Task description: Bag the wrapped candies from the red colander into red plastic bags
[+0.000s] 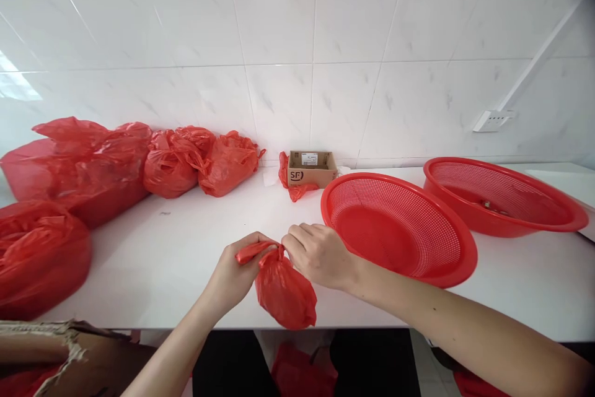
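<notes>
A small, filled red plastic bag (286, 295) is at the front edge of the white table, its neck gathered and twisted at the top. My left hand (239, 267) is closed on the bag's neck from the left, with a strip of red plastic sticking out over the fingers. From the right, my right hand (318, 254) pinches the same neck, fingers curled. Both hands meet at what looks like a knot, partly hidden by the fingers. The bag's contents cannot be made out. Just right of my right hand stands a red perforated basket (372, 230).
Another red basket (502, 199) with small items inside stands at the right. Several filled red bags (227, 165) line the left side of the table (186, 261). A small cardboard box (311, 171) is near the wall. A torn carton (93, 360) sits at lower left.
</notes>
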A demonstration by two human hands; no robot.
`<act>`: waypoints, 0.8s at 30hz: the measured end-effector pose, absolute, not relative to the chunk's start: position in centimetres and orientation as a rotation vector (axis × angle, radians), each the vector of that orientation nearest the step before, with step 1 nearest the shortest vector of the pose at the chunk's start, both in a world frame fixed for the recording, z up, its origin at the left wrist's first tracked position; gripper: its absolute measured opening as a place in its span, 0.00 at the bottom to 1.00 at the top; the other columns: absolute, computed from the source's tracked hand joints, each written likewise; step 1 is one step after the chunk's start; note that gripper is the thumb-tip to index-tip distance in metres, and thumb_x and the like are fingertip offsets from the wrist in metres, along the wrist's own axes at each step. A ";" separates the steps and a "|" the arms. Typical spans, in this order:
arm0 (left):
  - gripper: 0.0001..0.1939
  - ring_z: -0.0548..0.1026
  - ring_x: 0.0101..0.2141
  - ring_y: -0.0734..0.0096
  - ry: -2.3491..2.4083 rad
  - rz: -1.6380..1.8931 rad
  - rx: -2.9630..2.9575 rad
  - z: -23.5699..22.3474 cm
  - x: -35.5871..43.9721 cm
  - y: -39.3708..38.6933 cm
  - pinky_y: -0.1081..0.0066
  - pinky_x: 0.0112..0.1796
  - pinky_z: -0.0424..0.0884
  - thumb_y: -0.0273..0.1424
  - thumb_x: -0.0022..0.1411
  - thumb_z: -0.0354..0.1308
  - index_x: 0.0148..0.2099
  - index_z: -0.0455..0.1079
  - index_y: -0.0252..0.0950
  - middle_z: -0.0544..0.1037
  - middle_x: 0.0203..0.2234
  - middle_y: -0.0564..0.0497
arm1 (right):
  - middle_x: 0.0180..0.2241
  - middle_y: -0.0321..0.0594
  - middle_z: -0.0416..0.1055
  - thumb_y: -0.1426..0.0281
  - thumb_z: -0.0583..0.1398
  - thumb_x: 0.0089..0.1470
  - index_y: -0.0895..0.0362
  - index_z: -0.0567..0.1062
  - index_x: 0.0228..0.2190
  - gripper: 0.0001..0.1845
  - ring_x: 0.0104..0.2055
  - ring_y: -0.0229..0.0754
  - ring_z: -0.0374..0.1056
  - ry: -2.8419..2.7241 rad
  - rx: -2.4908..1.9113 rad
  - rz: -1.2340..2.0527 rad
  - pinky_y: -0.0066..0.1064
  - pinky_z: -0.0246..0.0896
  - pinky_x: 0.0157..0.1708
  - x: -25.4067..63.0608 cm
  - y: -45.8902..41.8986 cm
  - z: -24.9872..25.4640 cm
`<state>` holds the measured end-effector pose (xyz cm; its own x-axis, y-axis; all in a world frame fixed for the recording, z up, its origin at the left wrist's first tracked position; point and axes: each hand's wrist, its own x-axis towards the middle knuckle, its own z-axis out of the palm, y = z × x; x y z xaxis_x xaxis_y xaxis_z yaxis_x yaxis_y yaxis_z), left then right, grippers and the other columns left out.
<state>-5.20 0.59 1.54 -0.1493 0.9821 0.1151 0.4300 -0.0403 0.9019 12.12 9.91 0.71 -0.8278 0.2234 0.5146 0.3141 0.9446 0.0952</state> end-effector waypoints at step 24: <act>0.10 0.72 0.24 0.76 1.888 1.894 1.010 10.3 -17.3 -8.0 0.73 0.28 0.74 0.40 0.58 0.62 0.32 0.71 0.39 0.74 0.25 0.55 | 0.32 0.37 0.68 0.73 0.52 0.59 0.56 0.67 0.34 0.05 0.35 0.37 0.65 -1.932 -0.556 1.016 0.26 0.60 0.32 9.0 4.3 -1.3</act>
